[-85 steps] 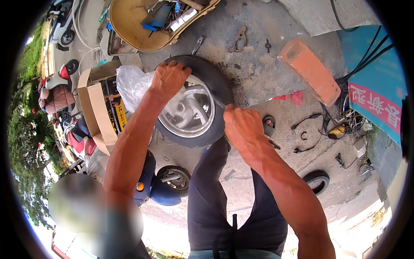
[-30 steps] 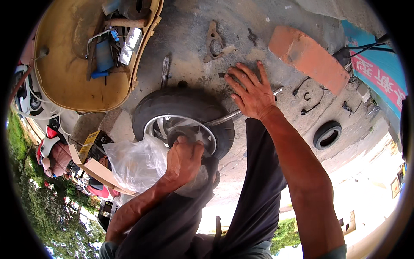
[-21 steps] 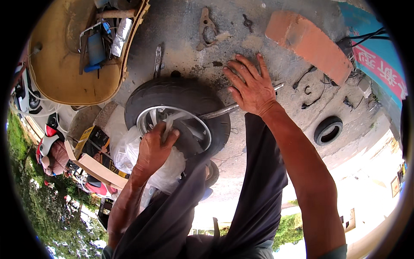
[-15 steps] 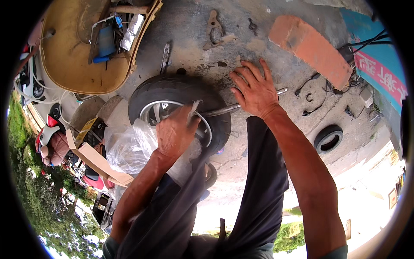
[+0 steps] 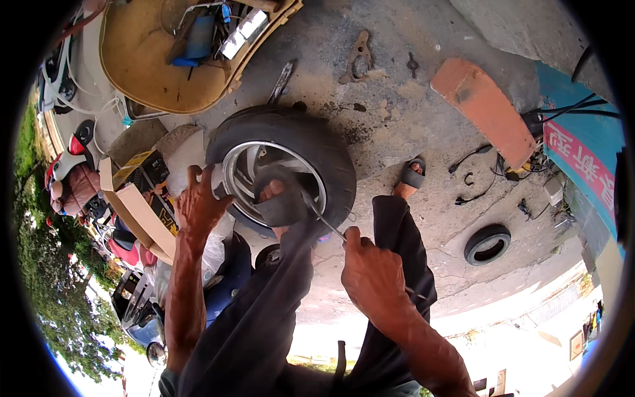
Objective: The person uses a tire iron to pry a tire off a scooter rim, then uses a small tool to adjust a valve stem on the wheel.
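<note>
In the head view the scooter wheel (image 5: pixel 281 169) is lying flat on the concrete ground (image 5: pixel 397 112), a sandalled foot (image 5: pixel 281 202) pressing inside its rim. The left hand (image 5: pixel 198 205) is curling over the near-left tyre edge, having moved there from the rim's centre half a second ago. The right hand (image 5: pixel 372 274) has drawn back and is now gripping a metal tyre lever (image 5: pixel 324 221) (tip angled into the rim), likely prying the bead. Open ground is lying rightward; cardboard boxes (image 5: pixel 135 198) are crowding the left.
</note>
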### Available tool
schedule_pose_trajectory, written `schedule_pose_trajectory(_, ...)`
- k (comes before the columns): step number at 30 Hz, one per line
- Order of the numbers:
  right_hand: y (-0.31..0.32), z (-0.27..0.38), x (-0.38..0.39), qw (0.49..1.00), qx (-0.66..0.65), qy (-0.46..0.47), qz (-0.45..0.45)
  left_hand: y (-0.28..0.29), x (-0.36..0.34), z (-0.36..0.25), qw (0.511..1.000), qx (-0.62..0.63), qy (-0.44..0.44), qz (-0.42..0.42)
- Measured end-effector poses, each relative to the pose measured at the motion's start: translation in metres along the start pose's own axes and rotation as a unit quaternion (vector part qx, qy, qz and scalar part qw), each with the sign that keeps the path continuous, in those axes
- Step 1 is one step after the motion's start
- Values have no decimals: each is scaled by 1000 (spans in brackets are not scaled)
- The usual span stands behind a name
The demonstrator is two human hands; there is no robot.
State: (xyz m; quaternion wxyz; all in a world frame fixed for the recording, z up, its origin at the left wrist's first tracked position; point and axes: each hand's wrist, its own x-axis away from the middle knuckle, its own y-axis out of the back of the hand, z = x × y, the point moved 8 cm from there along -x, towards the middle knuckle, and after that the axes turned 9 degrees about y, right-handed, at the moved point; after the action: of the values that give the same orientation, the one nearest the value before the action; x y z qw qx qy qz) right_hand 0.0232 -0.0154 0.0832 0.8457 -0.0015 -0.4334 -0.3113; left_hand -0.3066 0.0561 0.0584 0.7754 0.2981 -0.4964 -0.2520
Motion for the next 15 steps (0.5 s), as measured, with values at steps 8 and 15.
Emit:
schedule_pose_trajectory(8,55,-65,-1,997,39,3,-73,-56,3,37,985,69,150,50)
schedule_pose_trajectory(15,84,12,-33,987,-103,90,-79,-64,-21,28,986,98,30,-135)
